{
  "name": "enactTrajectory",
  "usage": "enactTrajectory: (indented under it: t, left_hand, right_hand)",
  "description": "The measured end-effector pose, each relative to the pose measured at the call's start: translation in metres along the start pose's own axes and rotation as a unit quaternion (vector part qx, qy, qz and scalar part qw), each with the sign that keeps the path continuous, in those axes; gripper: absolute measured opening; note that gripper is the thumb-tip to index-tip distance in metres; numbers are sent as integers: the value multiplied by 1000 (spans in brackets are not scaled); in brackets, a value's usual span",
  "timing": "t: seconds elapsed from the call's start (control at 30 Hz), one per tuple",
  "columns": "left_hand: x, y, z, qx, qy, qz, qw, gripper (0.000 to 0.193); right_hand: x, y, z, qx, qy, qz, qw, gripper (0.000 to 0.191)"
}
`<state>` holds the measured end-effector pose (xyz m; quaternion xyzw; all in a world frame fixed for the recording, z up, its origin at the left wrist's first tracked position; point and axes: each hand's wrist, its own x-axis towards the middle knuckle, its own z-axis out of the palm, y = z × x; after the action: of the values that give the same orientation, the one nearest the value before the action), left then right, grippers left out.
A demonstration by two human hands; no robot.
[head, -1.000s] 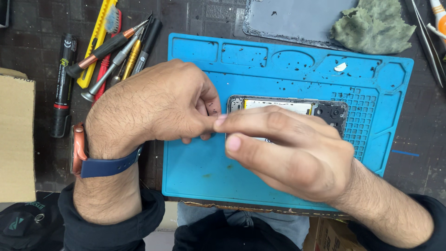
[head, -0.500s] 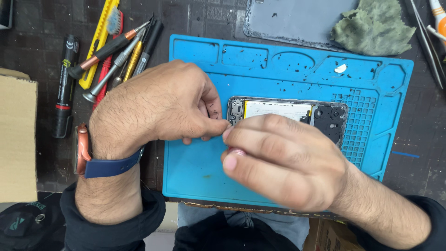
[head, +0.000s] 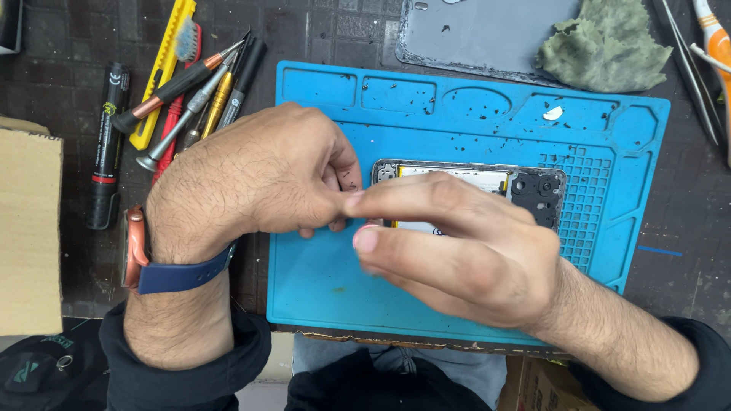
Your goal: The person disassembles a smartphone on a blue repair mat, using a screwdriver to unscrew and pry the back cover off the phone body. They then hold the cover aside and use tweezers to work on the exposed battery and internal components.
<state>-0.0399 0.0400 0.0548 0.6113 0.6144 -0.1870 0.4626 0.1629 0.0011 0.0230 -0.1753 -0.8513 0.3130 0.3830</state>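
Observation:
An opened phone [head: 525, 186], back cover off, lies on a blue silicone repair mat [head: 457, 114]; its pale battery and dark camera module show. My left hand [head: 259, 175] is curled at the phone's left end, fingertips pinched together. My right hand [head: 457, 243] lies over the phone's lower half, with forefinger and thumb reaching left until they touch the left hand's fingertips. What is pinched between the fingers is too small to see. A watch with a blue strap [head: 164, 266] is on my left wrist.
Screwdrivers, a yellow tool and a brush [head: 190, 84] lie left of the mat, beside a black marker [head: 106, 144]. A grey back cover [head: 487, 34] and green cloth [head: 601, 46] sit behind the mat. Tweezers [head: 689, 68] are at the right, a cardboard box [head: 27, 228] at the left.
My right hand has shifted slightly down and right, uncovering more of the phone's top edge. The fingertips of both hands stay together at the phone's left end.

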Motion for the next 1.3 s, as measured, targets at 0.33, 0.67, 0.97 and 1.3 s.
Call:
enactTrajectory:
  t: [0.33, 0.67, 0.97, 1.3]
  left_hand:
    - [7, -10, 6, 42, 77, 140, 986, 18]
    - [10, -18, 8, -19, 49, 142, 988, 28]
    - [8, -15, 6, -39, 24, 129, 991, 24]
    - [9, -14, 8, -1, 42, 131, 990, 21]
  right_hand:
    - [-2, -1, 3, -4, -11, -7, 1000, 40]
    - [-9, 4, 8, -8, 15, 0, 1000, 48]
    - [-9, 2, 3, 16, 8, 6, 1000, 43]
    - [-6, 3, 0, 18, 20, 19, 999, 37]
